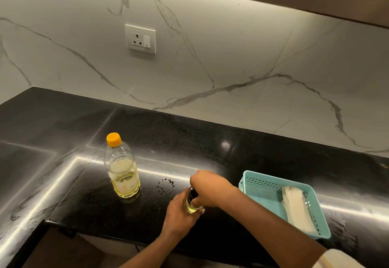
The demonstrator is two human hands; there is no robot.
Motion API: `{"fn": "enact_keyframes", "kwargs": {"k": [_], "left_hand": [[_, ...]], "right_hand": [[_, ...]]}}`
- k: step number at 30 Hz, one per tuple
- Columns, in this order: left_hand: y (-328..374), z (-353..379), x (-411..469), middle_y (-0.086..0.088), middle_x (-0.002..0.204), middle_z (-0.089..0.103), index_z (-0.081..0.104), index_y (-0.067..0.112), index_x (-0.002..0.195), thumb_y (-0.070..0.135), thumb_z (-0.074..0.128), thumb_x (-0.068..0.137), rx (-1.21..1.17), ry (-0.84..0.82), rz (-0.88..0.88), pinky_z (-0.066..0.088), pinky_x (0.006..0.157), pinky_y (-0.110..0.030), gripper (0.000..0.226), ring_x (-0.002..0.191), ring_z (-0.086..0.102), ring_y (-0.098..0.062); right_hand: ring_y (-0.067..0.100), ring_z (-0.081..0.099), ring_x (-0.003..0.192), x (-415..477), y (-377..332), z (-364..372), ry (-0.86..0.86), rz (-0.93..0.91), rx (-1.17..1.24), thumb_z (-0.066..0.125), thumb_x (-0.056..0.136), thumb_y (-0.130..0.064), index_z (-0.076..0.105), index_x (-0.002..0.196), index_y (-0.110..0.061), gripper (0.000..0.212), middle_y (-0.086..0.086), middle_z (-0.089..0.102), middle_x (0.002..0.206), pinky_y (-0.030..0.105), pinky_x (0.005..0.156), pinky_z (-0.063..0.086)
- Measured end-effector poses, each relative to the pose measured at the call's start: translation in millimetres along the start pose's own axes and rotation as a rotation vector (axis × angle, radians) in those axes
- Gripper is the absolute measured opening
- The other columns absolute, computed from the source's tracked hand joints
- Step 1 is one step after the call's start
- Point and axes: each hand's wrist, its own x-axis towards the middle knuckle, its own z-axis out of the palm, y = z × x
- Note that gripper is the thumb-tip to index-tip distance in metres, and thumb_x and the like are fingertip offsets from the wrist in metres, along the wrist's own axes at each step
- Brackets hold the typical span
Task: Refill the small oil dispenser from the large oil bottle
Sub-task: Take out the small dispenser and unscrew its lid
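Near the front edge of the glossy black tabletop (231,152), the left hand (181,215) wraps the glass base of the small oil dispenser (192,206), which stands upright with its long axis vertical. The right hand (208,190) grips its dark top. Drops (166,184) lie just beyond. To the left the large oil bottle (122,171) stands upright with its yellow cap on; a teal basket (263,181) sits to the right. Behind, a marble wall carries a socket (140,38).
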Motion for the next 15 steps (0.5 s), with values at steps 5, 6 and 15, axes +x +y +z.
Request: {"fn": "enact_keyframes", "kwargs": {"k": [5,6,15], "left_hand": [[-3,1,-1,0.018,0.102,0.08,0.069,0.04,0.109,0.03,0.093,0.075,-0.039,-0.01,-0.049,0.065,0.086,-0.033,0.043,0.098,0.075,0.003],[-3,1,-1,0.017,0.102,0.08,0.069,0.039,0.11,0.029,0.092,0.076,-0.029,-0.007,-0.033,0.064,0.086,-0.033,0.043,0.098,0.075,0.003],[3,0,0,0.018,0.101,0.077,0.066,0.045,0.108,0.029,0.093,0.076,-0.009,0.009,-0.039,0.061,0.083,-0.021,0.045,0.099,0.072,0.008]], "right_hand": [[0.027,0.066,0.112,-1,11,0,-0.07,-0.279,-0.101,0.089,0.078,-0.016,0.058,0.137,-0.021,0.067,0.006,0.064,0.128,0.047,0.087,0.061],[0.028,0.065,0.115,-2,11,1,-0.075,-0.213,-0.08,0.091,0.075,-0.024,0.052,0.142,-0.022,0.077,0.006,0.061,0.133,0.048,0.088,0.061],[0.028,0.067,0.092,-1,11,-12,-0.093,-0.193,-0.108,0.078,0.087,-0.016,0.064,0.12,-0.019,0.036,0.007,0.068,0.105,0.049,0.077,0.063]]}}
